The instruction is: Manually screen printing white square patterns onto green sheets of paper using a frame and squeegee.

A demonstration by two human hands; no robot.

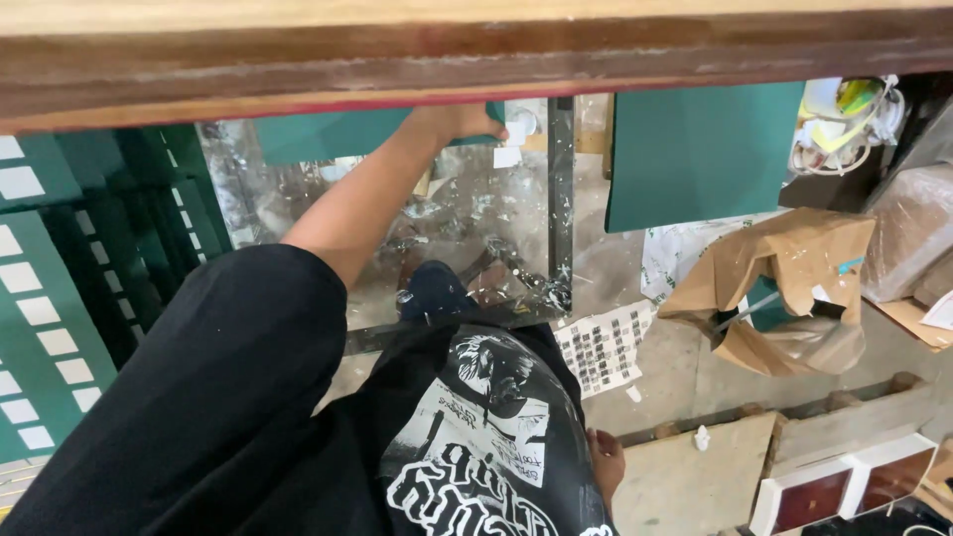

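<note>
My left hand (459,121) reaches forward under a wooden table edge (476,60) and grips the corner of a dark green sheet (328,136). The table hides the sheet's upper part. My left arm comes out of a black sleeve and crosses a paint-spattered clear plastic cover (467,213). My right hand (606,459) hangs low beside my black printed shirt (486,447). It is partly hidden by the shirt and touches nothing that I can see.
A second green sheet (700,154) hangs at right. Stacked green sheets with white labels (50,298) stand at left. A black metal post (561,199), torn brown paper bag (784,288), printed label sheet (604,347), wooden boards (695,476) and framed panels (844,486) are below.
</note>
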